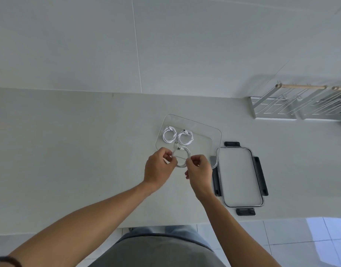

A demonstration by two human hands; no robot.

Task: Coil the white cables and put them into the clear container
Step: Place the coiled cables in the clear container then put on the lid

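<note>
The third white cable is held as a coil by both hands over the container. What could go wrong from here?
1. The third coil is only pinched by the left hand and right hand; it may spring open when released.
2. Lowered carelessly, it could disturb the two coiled cables already inside the clear container.

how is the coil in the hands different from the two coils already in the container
The held coil is pinched between the left hand and right hand; the two placed coils lie untouched in the clear container. The held one looks wider and sits nearest the person. All are white cable loops.
</note>
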